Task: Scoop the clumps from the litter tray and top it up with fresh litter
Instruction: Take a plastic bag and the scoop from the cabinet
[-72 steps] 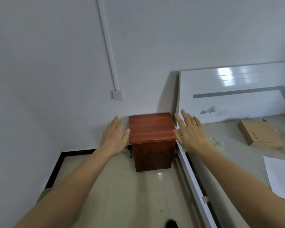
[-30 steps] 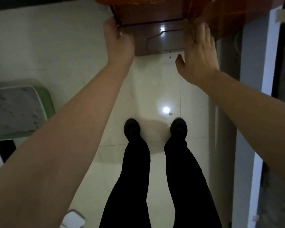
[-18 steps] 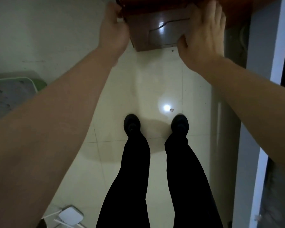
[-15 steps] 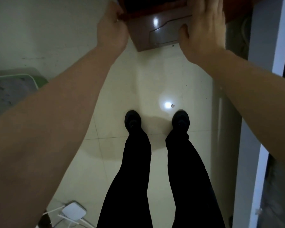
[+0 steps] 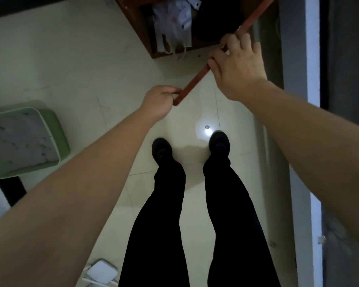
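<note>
A green litter tray (image 5: pixel 58 129) with grey litter and dark clumps sits on the floor at the left. The red-brown wooden box (image 5: pixel 137 27) at the top stands uncovered, showing white bags (image 5: pixel 172 23) inside. Its lid (image 5: pixel 195 80) is lifted off and tilted on edge above the floor. My left hand (image 5: pixel 160 101) grips the lid's near corner. My right hand (image 5: pixel 236 65) grips the lid's edge farther up, fingers curled over it.
My legs in black trousers and black shoes (image 5: pixel 161 150) stand on the pale tiled floor. A small white device (image 5: pixel 101 273) with cables lies at the bottom. A white bed frame rail (image 5: pixel 313 59) runs down the right side.
The lid has come off the wooden box and is held tilted in both hands, so the box's inside shows. The right hand went from flat against the box to gripping the lid.
</note>
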Demonstrator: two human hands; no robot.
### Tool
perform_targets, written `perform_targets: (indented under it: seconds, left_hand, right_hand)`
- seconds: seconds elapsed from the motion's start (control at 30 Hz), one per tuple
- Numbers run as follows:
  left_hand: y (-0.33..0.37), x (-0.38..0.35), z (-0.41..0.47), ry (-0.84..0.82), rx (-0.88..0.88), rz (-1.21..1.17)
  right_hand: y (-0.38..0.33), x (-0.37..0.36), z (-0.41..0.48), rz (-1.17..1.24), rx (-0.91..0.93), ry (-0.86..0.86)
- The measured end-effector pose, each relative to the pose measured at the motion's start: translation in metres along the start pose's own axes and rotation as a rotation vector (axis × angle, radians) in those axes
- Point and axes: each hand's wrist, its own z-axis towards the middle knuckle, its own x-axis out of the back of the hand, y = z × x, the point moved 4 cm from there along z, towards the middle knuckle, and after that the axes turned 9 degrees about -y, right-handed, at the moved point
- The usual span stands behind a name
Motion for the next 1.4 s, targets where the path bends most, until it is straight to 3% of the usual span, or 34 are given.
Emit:
perform_targets:
  seconds: [0.17,0.27,0.37,0.5,0.63,0.77,0.9,1.13,1.27,1.4]
  left_hand:
    - [0.013,-0.063,-0.005,-0.215,-0.003,0.033]
    - [0.022,-0.115,-0.003,-0.367,-0.009,0.005]
    - [0.04,-0.141,0.013,-0.328,-0.033,0.022]
    - [0.073,-0.147,0.046,-0.205,-0.034,-0.076]
    - [0.133,-0.166,0.062,-0.213,-0.035,-0.246]
    - [0.184,-0.19,0.061,-0.283,-0.052,-0.436]
    - [0.204,-0.202,0.052,-0.298,-0.048,-0.501]
    - [0.201,-0.166,0.031,-0.241,-0.049,-0.382]
    - [0.178,-0.112,0.03,-0.056,-0.084,-0.224]
    - [0.123,-0.058,0.047,0.097,-0.058,-0.062]
  right_hand:
    - [0.029,-0.02,-0.034,-0.029,0.011,-0.052]
    - [0.057,-0.039,-0.063,0.077,-0.052,-0.101]
    - [0.095,-0.053,-0.093,0.295,-0.235,-0.157]
    - [0.156,-0.05,-0.12,0.484,-0.545,-0.065]
    - [0.176,-0.055,-0.125,0.428,-0.384,-0.1]
    - [0.189,-0.073,-0.135,0.579,-0.466,-0.086]
    - [0.195,-0.073,-0.135,0.658,-0.429,-0.062]
    - [0.178,-0.047,-0.117,0.68,-0.473,-0.014]
    - [0.14,-0.021,-0.087,0.585,-0.322,0.162]
    - [0.099,-0.026,-0.049,0.568,-0.2,0.083]
